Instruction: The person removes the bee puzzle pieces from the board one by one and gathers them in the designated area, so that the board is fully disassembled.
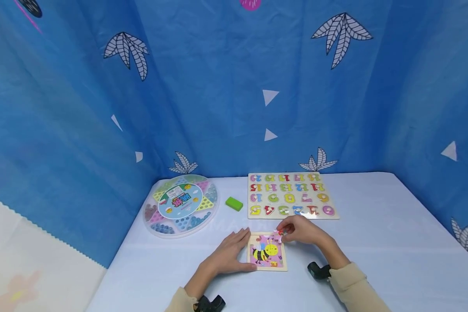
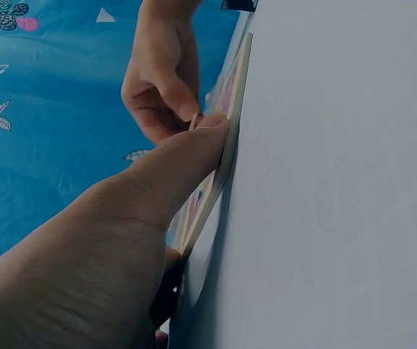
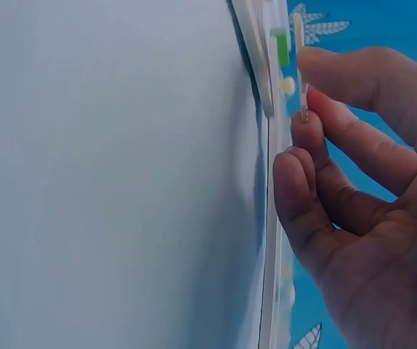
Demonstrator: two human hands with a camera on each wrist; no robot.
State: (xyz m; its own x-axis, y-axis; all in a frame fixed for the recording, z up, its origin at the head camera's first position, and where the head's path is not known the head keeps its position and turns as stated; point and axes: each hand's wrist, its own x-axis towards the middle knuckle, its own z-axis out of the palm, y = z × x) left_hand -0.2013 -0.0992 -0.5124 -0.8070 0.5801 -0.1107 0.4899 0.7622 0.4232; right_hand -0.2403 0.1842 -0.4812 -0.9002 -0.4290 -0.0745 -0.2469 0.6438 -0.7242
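A small square bee puzzle (image 1: 262,253) in a pale wooden frame lies on the table. My left hand (image 1: 227,255) rests along its left side, fingers fairly straight at the upper left corner and thumb on the lower edge. The left wrist view shows that thumb (image 2: 212,131) pressing on the frame's rim. Over the puzzle's upper right corner, my right hand (image 1: 302,229) pinches a pink puzzle piece (image 1: 278,236) between thumb and fingers. In the right wrist view the thin piece (image 3: 299,33) appears edge-on; whether it touches the board is unclear.
Behind the puzzle lies a number board (image 1: 286,203) with colourful numerals. A green block (image 1: 234,203) sits left of it. Farther left is a round game box (image 1: 179,207) with several marbles. Blue patterned cloth (image 1: 226,108) hangs behind the white table (image 1: 394,242).
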